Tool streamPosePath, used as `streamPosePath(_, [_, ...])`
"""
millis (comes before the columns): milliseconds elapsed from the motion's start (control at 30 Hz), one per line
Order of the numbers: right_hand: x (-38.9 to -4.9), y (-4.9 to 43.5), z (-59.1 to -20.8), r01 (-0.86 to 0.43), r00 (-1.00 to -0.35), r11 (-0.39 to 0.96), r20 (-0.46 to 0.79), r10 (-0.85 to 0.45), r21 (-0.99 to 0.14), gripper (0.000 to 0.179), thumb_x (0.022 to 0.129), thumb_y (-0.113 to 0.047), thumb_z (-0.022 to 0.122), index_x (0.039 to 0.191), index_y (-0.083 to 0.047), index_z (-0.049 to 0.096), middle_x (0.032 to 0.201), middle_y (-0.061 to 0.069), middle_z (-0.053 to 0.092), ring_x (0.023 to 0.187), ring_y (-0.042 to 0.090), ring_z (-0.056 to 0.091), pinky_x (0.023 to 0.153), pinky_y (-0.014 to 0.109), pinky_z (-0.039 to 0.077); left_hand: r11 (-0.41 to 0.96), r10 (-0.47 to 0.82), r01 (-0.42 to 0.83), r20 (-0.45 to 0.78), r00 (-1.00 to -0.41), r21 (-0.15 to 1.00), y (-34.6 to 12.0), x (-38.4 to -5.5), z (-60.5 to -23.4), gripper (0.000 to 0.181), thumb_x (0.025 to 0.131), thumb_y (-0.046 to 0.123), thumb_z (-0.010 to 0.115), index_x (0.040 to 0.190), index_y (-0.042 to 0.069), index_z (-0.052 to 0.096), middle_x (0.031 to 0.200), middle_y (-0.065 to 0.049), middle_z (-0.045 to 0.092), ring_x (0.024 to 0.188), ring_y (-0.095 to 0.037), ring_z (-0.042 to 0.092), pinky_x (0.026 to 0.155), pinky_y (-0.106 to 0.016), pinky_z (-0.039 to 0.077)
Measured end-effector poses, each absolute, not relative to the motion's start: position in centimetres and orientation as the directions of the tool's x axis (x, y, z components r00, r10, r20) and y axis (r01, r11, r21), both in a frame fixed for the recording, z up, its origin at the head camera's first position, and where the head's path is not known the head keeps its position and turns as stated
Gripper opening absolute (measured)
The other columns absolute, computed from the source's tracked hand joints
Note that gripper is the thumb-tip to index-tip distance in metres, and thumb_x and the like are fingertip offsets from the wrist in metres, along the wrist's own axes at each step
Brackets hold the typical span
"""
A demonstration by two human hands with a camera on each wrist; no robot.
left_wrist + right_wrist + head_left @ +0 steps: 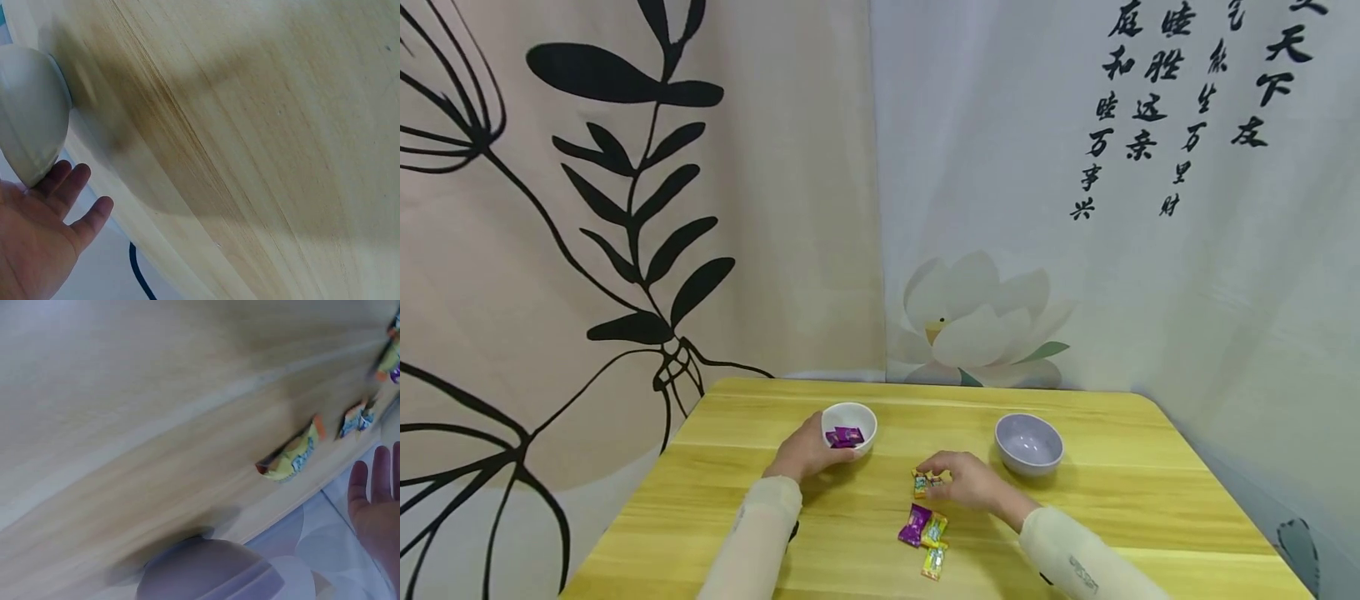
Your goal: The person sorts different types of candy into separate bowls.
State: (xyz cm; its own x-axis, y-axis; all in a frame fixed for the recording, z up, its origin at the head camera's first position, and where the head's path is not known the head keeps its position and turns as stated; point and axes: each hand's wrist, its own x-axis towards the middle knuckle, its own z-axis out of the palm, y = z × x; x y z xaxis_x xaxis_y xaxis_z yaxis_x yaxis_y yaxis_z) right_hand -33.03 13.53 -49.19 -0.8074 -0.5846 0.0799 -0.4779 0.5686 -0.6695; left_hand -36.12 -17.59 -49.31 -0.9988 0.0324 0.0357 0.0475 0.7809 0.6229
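Note:
My left hand [805, 452] holds the white bowl [850, 414] by its side at the table's back left, thumb along the near edge. Purple-wrapped candies [846, 437] lie inside it. In the left wrist view, fingers [74, 187] reach beside the bowl's rim [34, 112]. Right of the bowl, my right hand [967, 480] hovers over small yellow-wrapped candies [920, 485], partly covering them. Its fingers [380, 478] look extended and apart in the right wrist view, near candies [290, 456] on the wood. Closer to me lie a purple candy [914, 525] and yellow candies [933, 562].
A lavender bowl [1030, 446] stands on the wooden table [1120, 517] behind and right of my right hand. Printed curtains [805, 208] hang along the table's back edge. A dark cable [139, 269] shows beyond the edge in the left wrist view.

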Motion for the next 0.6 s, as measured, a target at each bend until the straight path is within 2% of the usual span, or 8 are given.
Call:
streamPosePath(233, [-32.8, 13.3, -50.0, -0.585, -0.724, 0.554, 0.073, -0.686, -0.592, 0.039, 0.085, -0.020, 0.078, 0.121, -0.009, 0.070, 0.121, 0.001, 0.067, 0.113, 0.022, 0.061, 0.099, 0.044, 0.047, 0.786, 0.036, 0.050, 0.036, -0.999, 0.616, -17.7, -35.9, -49.2, 0.101, 0.067, 0.052, 0.088, 0.143, 0.002, 0.043, 0.125, -0.012, 0.060, 0.113, -0.031, 0.058, 0.099, -0.053, 0.044])
streamPosePath(467, [-32.6, 12.6, -50.2, -0.628, -0.676, 0.563, 0.019, -0.737, -0.538, 0.038, 0.084, -0.017, 0.079, 0.121, -0.011, 0.071, 0.128, 0.006, 0.065, 0.124, 0.026, 0.055, 0.106, 0.044, 0.041, 0.795, 0.038, 0.055, 0.042, -0.998, 0.605, -17.7, -36.0, -49.3, 0.102, 0.067, 0.053, 0.088, 0.143, 0.002, 0.043, 0.125, -0.012, 0.060, 0.112, -0.031, 0.058, 0.098, -0.052, 0.045])
streamPosePath(600, [-32.5, 12.1, -50.4, -0.688, -0.640, 0.555, 0.030, -0.768, -0.467, 0.035, 0.084, -0.016, 0.078, 0.119, -0.013, 0.072, 0.124, 0.000, 0.066, 0.124, 0.022, 0.055, 0.108, 0.041, 0.040, 0.797, 0.038, 0.053, 0.039, -0.999, 0.601, -17.7, -35.9, -49.1, 0.102, 0.068, 0.052, 0.087, 0.144, 0.002, 0.042, 0.126, -0.014, 0.059, 0.113, -0.032, 0.058, 0.098, -0.053, 0.045])
